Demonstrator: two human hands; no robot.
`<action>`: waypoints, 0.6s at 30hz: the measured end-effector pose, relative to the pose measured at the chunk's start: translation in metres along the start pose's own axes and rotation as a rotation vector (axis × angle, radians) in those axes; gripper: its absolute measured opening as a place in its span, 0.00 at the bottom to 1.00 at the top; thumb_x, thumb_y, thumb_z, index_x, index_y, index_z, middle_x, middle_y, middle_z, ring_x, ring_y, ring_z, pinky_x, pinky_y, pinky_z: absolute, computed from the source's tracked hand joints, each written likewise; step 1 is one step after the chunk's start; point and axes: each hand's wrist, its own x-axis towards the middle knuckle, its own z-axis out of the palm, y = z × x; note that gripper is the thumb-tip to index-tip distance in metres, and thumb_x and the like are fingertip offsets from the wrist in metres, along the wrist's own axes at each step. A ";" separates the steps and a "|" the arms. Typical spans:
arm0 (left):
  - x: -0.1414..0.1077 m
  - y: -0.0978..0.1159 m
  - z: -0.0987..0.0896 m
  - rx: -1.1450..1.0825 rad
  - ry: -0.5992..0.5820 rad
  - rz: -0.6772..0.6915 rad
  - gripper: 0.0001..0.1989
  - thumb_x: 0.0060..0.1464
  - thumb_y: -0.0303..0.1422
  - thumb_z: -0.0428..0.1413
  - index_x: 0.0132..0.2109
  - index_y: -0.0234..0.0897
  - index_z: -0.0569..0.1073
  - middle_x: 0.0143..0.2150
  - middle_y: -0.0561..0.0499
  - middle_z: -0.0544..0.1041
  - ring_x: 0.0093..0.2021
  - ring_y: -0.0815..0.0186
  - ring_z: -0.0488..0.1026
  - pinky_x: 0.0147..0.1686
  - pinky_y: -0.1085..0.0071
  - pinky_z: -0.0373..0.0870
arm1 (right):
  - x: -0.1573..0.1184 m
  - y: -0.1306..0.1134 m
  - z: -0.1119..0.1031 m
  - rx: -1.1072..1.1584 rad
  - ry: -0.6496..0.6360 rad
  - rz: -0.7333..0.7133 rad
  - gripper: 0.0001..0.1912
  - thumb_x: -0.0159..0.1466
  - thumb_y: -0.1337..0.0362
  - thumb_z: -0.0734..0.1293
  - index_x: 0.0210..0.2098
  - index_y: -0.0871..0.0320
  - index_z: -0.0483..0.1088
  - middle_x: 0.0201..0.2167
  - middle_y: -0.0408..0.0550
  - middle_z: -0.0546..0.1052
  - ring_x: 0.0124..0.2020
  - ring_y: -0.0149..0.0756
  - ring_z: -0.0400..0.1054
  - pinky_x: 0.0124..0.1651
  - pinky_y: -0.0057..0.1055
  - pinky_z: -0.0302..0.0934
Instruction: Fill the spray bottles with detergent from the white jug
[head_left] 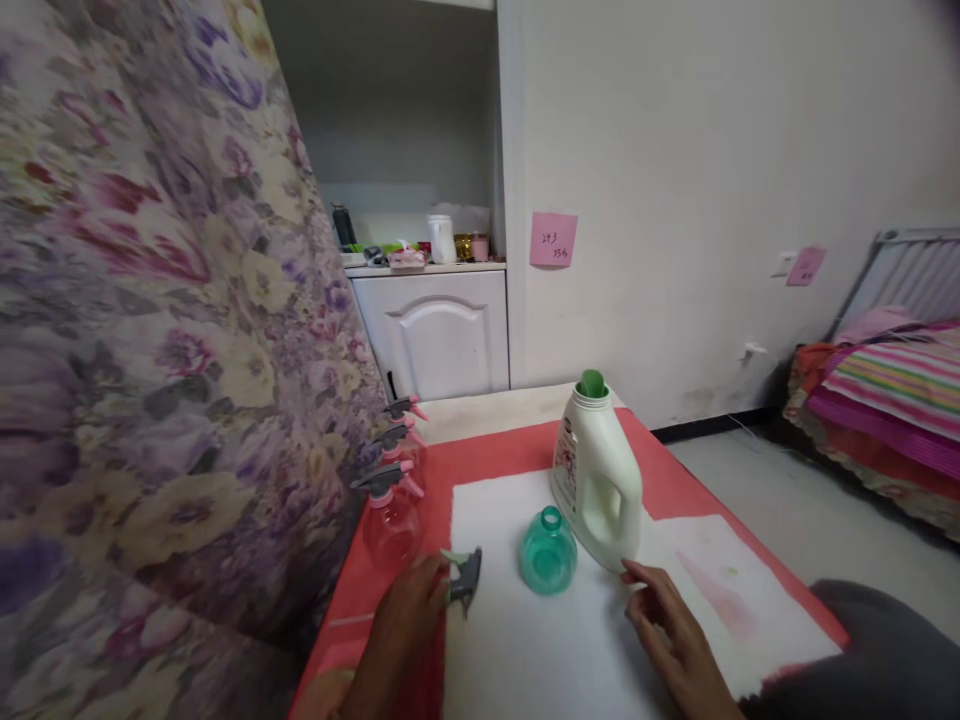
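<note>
Evidently, the left hand (pixel 409 606) gripped a dark-and-green spray head (pixel 466 578) over the left edge of the white cloth (pixel 555 650). Loosely curled and partly open, the right hand (pixel 667 625) was near the base of the pale jug (pixel 600 475); whether they touched could not be told. Between the hands, the open teal bottle (pixel 548 552) stood upright on the cloth, just beside the jug, whose mouth held a green piece (pixel 592 383). Pink-and-dark sprayers (pixel 392 525) lined the left side of the red-covered bench (pixel 487 452).
</note>
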 end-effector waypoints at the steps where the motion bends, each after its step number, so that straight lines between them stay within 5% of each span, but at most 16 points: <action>1: -0.002 0.000 0.002 0.020 -0.031 -0.007 0.14 0.50 0.28 0.48 0.42 0.39 0.75 0.45 0.46 0.79 0.48 0.59 0.74 0.51 0.64 0.66 | 0.000 -0.003 0.004 0.017 -0.023 0.003 0.19 0.68 0.62 0.59 0.58 0.48 0.60 0.48 0.49 0.69 0.38 0.36 0.71 0.41 0.34 0.69; 8: -0.007 0.013 0.007 0.183 -0.080 -0.049 0.21 0.45 0.20 0.48 0.47 0.36 0.74 0.49 0.44 0.78 0.51 0.60 0.73 0.51 0.68 0.64 | 0.027 -0.017 0.038 0.077 -0.015 0.075 0.31 0.55 0.63 0.71 0.58 0.50 0.63 0.56 0.51 0.69 0.56 0.47 0.66 0.57 0.45 0.63; 18: -0.015 0.031 -0.004 0.072 -0.009 -0.015 0.18 0.49 0.25 0.49 0.46 0.41 0.74 0.47 0.48 0.77 0.48 0.60 0.74 0.46 0.69 0.65 | 0.071 -0.014 0.071 0.152 -0.043 0.122 0.48 0.42 0.65 0.77 0.61 0.52 0.59 0.62 0.54 0.65 0.63 0.53 0.58 0.65 0.53 0.51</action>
